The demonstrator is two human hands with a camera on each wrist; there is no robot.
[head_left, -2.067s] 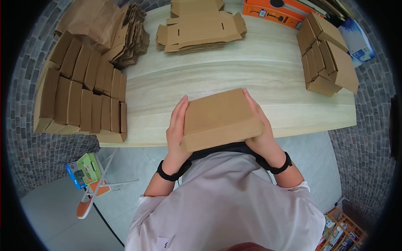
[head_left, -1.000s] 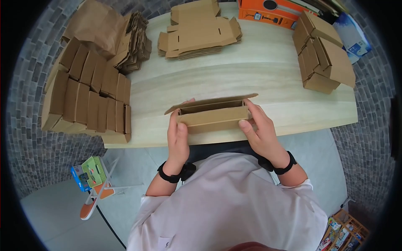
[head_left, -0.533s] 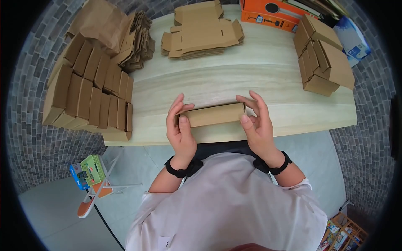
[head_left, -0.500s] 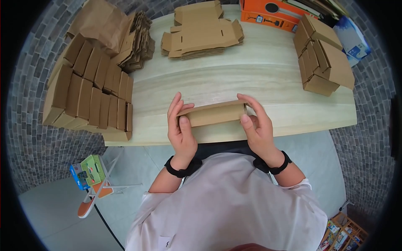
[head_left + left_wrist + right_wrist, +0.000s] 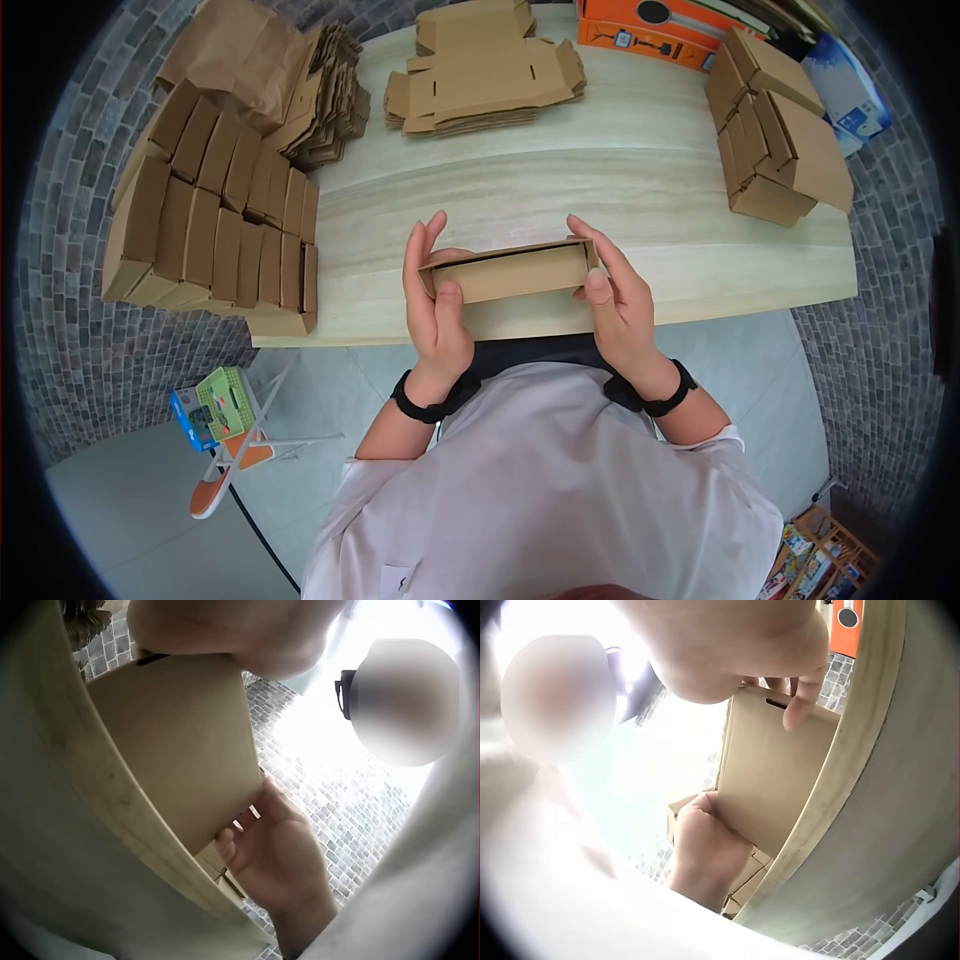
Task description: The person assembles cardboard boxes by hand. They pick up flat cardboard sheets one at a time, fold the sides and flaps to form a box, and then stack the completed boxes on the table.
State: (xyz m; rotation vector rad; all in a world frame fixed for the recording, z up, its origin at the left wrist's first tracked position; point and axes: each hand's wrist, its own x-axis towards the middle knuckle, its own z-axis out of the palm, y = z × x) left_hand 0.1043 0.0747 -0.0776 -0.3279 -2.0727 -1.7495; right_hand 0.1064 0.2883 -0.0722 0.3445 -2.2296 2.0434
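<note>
A brown cardboard box (image 5: 512,276) is held above the table's near edge, with a long narrow side facing the head camera and a dark slit along its far edge. The left hand (image 5: 437,312) grips its left end, thumb on the near edge and fingers around the end. At the right end, the right hand (image 5: 624,312) holds it the same way, thumb at the corner. A broad flat face of the box (image 5: 180,742) shows in the left wrist view. The right wrist view also shows a broad face (image 5: 772,769), with a small slot near the right hand's fingers.
Many brown boxes (image 5: 200,235) stand in rows at the table's left. Flat cardboard blanks (image 5: 490,80) lie stacked at the back, with more folded cardboard (image 5: 325,100) beside a paper bag (image 5: 235,60). Several boxes (image 5: 765,150) and an orange box (image 5: 650,40) occupy the right side.
The box has turned from its broad face up to its narrow side up. Its lid, standing out about a second ago, now lies close against it. Both hands shifted slightly at the ends.
</note>
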